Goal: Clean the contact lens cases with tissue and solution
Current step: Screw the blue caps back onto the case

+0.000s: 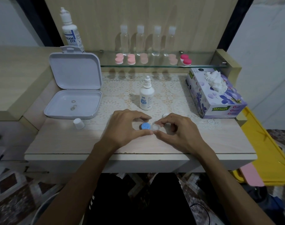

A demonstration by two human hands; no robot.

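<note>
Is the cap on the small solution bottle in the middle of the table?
No, the small solution bottle stands with its nozzle bare, and a white cap lies beside the open box.

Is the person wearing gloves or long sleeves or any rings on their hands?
No. The left hand and the right hand are both bare, with no gloves, and I see no rings, watch or bracelet. Both forearms are uncovered as far down as the picture shows, so no sleeves appear. Lower down, dark clothing with a few small white marks shows.
</note>
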